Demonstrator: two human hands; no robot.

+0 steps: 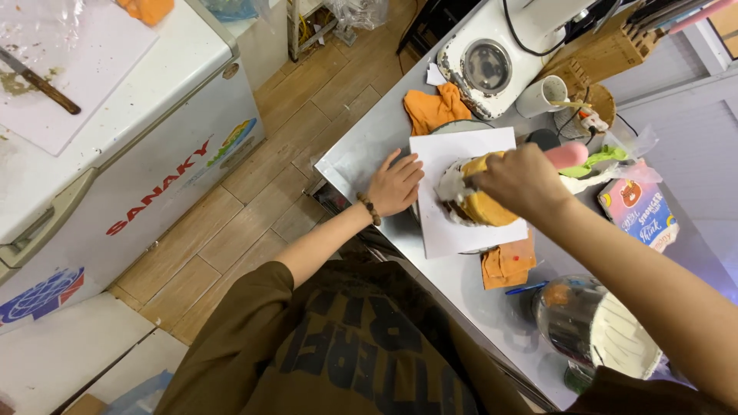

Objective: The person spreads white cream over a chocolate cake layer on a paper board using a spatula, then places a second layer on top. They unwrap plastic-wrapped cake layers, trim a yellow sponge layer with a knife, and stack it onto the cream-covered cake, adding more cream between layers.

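- The right hand (521, 178) gripped a tool I could not make out, against the round yellow cake (484, 206), half creamy.
- The left hand (396, 184) lay open and flat on the white board (453, 154).
- A shiny metal bowl (573, 323) near the right arm held white cream.

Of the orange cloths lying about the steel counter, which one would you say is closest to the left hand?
The crumpled orange cloth beyond the white board, beside the mixer base. The left hand rests on the board's left edge; the flatter orange cloth lies past the cake, nearer the bowl.

Single head-worn view, steeply downward, close over the steel counter (369, 146).
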